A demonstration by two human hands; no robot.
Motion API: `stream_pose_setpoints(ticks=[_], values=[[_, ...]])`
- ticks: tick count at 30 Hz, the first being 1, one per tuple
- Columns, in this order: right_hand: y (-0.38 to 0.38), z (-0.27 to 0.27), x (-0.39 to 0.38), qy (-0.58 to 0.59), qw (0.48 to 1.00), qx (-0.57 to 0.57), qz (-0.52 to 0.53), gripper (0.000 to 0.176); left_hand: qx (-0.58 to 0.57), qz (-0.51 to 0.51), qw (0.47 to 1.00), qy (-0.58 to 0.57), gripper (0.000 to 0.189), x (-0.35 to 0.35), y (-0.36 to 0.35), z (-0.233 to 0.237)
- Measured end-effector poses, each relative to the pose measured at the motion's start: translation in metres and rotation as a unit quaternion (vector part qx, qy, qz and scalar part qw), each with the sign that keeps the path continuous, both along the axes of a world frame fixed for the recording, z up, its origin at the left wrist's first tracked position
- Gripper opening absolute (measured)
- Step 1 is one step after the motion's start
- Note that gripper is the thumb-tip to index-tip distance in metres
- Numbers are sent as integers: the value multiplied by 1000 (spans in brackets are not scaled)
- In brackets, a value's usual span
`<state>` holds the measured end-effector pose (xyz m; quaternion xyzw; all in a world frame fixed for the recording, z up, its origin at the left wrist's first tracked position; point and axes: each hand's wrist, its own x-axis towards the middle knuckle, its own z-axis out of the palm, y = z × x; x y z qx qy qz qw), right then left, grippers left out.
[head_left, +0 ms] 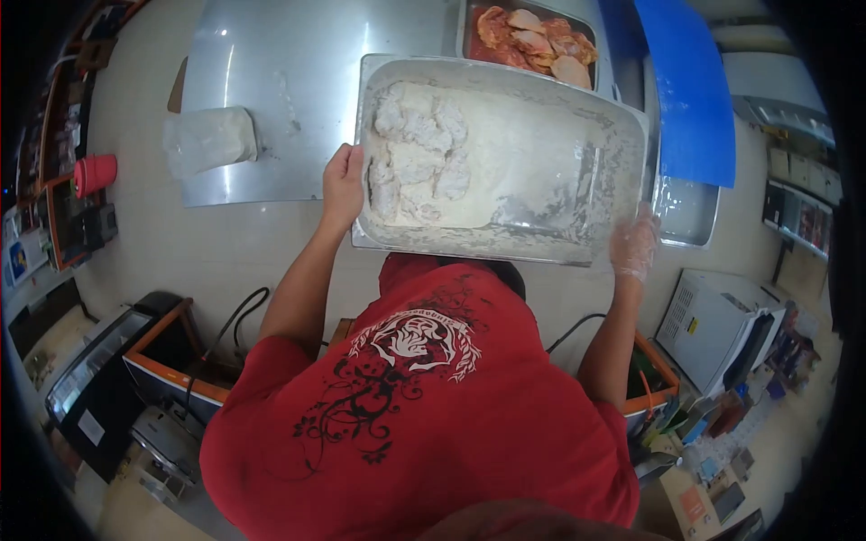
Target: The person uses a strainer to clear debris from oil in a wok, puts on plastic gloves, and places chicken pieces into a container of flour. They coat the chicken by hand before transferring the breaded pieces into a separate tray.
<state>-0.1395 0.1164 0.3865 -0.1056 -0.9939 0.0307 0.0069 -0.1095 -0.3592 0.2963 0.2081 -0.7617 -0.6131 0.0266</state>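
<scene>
A large metal tray [541, 83] spans the front of the steel table, its inside dusted with white flour. Several flour-coated meat pieces [424, 135] lie together on its left side. My left hand [344, 185], bare, grips the tray's left wall with the thumb near the rim. At the right end, my right hand [634, 243] wears a clear plastic glove and is closed around the tray's lower right corner; its edges are slightly blurred. The fingers under the tray are hidden.
Behind the tray stands a metal pan [466, 36] of raw, reddish marinated meat. A flour bag [212, 140] lies on the steel table [298, 54] at left. On the right, a blue board [690, 90] partly covers another metal pan [690, 212].
</scene>
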Motion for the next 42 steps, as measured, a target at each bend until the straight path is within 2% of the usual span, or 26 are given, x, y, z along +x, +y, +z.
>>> stream_pose_setpoints(ticks=[1, 3, 5, 6, 8, 10, 11, 13, 17, 20, 23, 26, 29, 32, 35, 38, 41, 42], values=[[-22, 5, -3, 53, 997, 23, 58, 32, -4, 0, 1000, 0, 33, 2, -1, 0], [-82, 21, -26, -59, 988, -64, 129, 32, -11, -4, 1000, 2, 34, 3, 1, 4], [-107, -26, -52, -148, 927, -200, 281, 35, -17, -3, 1000, -4, 34, 3, 0, 3], [-134, -36, -66, -256, 912, -238, 215, 39, -19, -2, 1000, -5, 35, 2, -1, 3], [-162, -108, -78, -224, 900, -247, 282, 43, -16, 1, 1000, 1, 35, 2, -2, 6], [-198, -132, -80, -258, 876, -292, 285, 49, -17, 1, 1000, 4, 36, 3, -1, 4], [-217, -132, -74, -273, 884, -290, 246, 50, -19, 9, 1000, 5, 36, 3, 0, 4], [-243, -128, -58, -299, 896, -285, 165, 52, -7, 11, 1000, -1, 36, 4, -1, 5], [-232, -118, -37, -309, 838, -363, 264, 51, 11, 10, 1000, -7, 37, 4, -2, 3], [-223, -83, -44, -380, 844, -203, 319, 47, 13, 6, 1000, -9, 37, 3, -4, 5], [-219, -74, -41, -376, 822, -218, 369, 39, 14, 3, 1000, -10, 37, 3, -4, 7], [-210, -78, -46, -276, 877, -174, 353, 28, 18, 0, 1000, -6, 37, 2, -4, 6], [-203, -75, -51, -242, 889, -169, 349, 21, 18, -5, 1000, -11, 36, 4, -6, 6], [-218, -14, -52, -287, 880, -250, 283, 15, 23, -5, 1000, -12, 36, 1, -6, 8], [-213, -9, -57, -221, 895, -232, 311, 15, 28, -8, 999, -17, 37, 6, -5, 8], [-221, 16, -60, -381, 849, -272, 245, 15, 28, -12, 999, -11, 37, 3, -7, 6], [-221, 12, -76, -430, 803, -273, 309, 20, 24, -14, 1000, -4, 37, 1, -7, 5], [-222, 2, -81, -398, 814, -270, 326, 21, 23, -15, 1000, -3, 37, 3, -7, 5]])
